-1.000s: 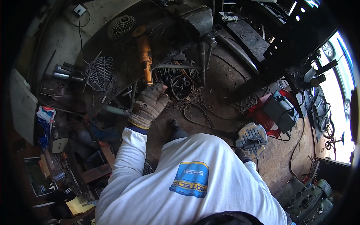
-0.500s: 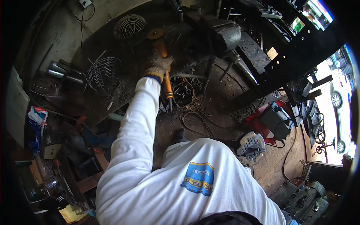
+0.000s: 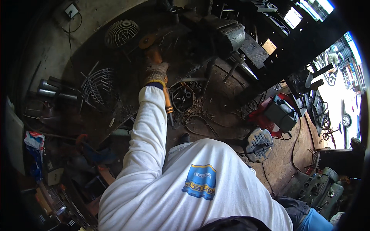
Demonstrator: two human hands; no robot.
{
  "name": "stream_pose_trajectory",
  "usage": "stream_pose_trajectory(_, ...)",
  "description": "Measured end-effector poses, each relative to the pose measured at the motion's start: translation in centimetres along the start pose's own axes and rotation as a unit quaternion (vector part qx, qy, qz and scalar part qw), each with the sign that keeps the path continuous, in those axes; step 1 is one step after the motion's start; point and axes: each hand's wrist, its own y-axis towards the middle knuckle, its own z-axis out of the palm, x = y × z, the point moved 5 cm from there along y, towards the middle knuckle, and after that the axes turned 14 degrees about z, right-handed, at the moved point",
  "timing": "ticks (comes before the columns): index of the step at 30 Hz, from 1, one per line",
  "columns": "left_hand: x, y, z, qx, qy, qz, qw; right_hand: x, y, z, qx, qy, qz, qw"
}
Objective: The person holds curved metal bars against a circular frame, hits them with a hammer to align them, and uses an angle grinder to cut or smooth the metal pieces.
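Observation:
My left hand wears a knitted glove with a yellow and blue cuff. Its fingers are wrapped round the body of an orange angle grinder. The grinder's round brownish disc lies beyond the hand, over the dark workbench. Nearby on the bench sit a rounded grille of concentric wire hoops and a curved frame of metal bars. Whether the disc touches anything is too dark to tell. My right hand is out of view.
A bench vise stands right of the grinder. Below it, a container of metal rings sits near a cable on the floor. A red and grey machine and a metal-topped stand are to the right.
The view has shifted, and the grinder and my left hand appear a little further left. The hand keeps its hold. A light blue item now shows at the lower right.

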Motion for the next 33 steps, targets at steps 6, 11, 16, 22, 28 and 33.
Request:
stream_pose_trajectory(6, 2.2, -0.6, -1.6, -0.016, -0.002, -0.012, 1.0, -0.4, 0.6, 0.3, 0.01, 0.008, 0.011, 1.0)
stream_pose_trajectory(11, 1.6, 0.1, -1.3, -0.017, 0.001, -0.019, 1.0, -0.5, 1.2, -0.3, 0.014, 0.006, 0.015, 1.0)
stream_pose_trajectory(16, 1.2, -0.1, -0.8, -0.019, 0.004, -0.024, 1.0, -0.3, 1.8, -0.5, 0.022, -0.005, 0.019, 1.0)
stream_pose_trajectory(22, 2.0, -1.1, -1.1, -0.031, -0.002, -0.03, 0.999, 0.7, 2.2, -0.5, 0.029, -0.016, 0.018, 0.999)
stream_pose_trajectory(28, 3.2, -3.5, -1.5, -0.053, -0.025, -0.026, 0.998, 1.5, 1.9, -0.6, 0.028, -0.015, 0.02, 0.999)
stream_pose_trajectory(33, 4.7, -5.4, -2.7, -0.085, -0.046, -0.018, 0.995, 2.0, 1.4, -0.3, 0.024, -0.018, 0.022, 0.999)
